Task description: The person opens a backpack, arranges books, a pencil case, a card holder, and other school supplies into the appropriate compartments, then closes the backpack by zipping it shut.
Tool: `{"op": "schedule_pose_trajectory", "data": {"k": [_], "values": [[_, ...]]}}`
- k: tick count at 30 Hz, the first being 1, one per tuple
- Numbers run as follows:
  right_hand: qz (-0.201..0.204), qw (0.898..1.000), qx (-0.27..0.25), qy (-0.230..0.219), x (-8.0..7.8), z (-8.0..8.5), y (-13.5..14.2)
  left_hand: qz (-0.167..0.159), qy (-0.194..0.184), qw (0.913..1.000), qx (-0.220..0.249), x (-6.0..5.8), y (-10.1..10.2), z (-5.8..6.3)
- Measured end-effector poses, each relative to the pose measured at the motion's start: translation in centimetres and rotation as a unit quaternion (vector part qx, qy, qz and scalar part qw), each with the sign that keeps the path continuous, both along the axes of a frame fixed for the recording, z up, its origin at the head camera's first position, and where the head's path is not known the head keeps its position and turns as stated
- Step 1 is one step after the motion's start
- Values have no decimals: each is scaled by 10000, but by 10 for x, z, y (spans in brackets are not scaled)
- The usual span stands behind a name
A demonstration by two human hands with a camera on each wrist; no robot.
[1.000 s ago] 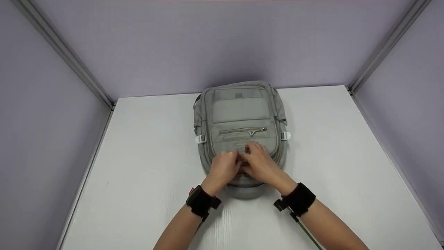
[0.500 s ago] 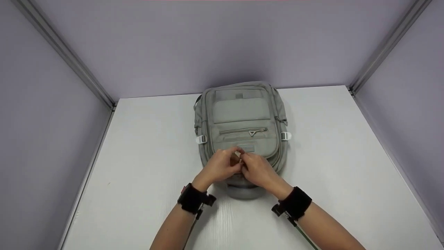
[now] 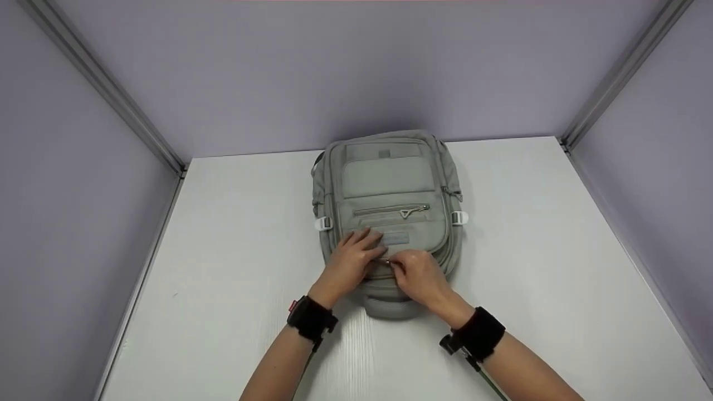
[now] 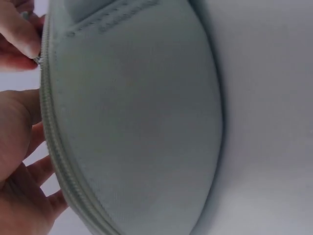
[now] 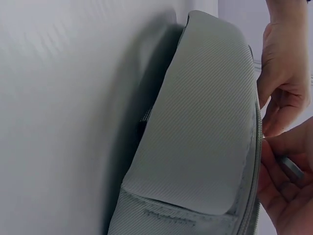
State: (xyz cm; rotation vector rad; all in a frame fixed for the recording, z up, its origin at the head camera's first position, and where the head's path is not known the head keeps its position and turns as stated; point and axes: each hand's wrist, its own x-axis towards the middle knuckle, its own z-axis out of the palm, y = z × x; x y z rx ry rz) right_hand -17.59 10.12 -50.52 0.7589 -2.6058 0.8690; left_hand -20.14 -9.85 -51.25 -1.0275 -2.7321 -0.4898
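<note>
A grey-green backpack (image 3: pixel 388 177) lies front side up, its carry handle (image 3: pixel 392 307) towards the person. My right hand (image 3: pixel 421 280) pinches a zipper pull (image 4: pixel 37 59) on the curved zipper (image 4: pixel 58 147) near the handle end. Part of a grey tab (image 5: pixel 292 167) shows within the right hand's curled fingers in the right wrist view. Spread over the bag's front, left of the label patch (image 3: pixel 394 238), is my left hand (image 3: pixel 348 264). Its fingers are fairly straight and press on the fabric, with the thumb close to the zipper.
The backpack rests on a white table (image 3: pixel 239 250) against the back panel (image 3: pixel 334 72). White side buckles (image 3: pixel 323 223) sit on both flanks. A front pocket zipper with a triangular pull (image 3: pixel 408 213) is above the label. Grey panels enclose both sides.
My left hand has gone from curled fingers meeting the right hand to lying spread on the bag's front. The right hand stays at the zipper, now pinching its pull. The backpack keeps its place.
</note>
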Motion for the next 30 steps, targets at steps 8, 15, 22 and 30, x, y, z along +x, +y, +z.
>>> {"op": "schedule_pose_trajectory", "data": {"k": [8, 15, 22, 30], "values": [[-237, 9996, -100, 99, 1, 0, 14, 1, 221, 9998, -31, -1, -1, -1], [-521, 9983, -222, -102, 3, 1, 33, 18, 453, 9989, 110, 0, 0, -1], [-877, 9948, -453, 242, 6, -7, 62, -130, 661, 9971, 360, -1, 1, -3], [-1093, 9924, -224, 526, -3, -11, 90, -167, 529, 9978, 356, 0, 1, 0]]}}
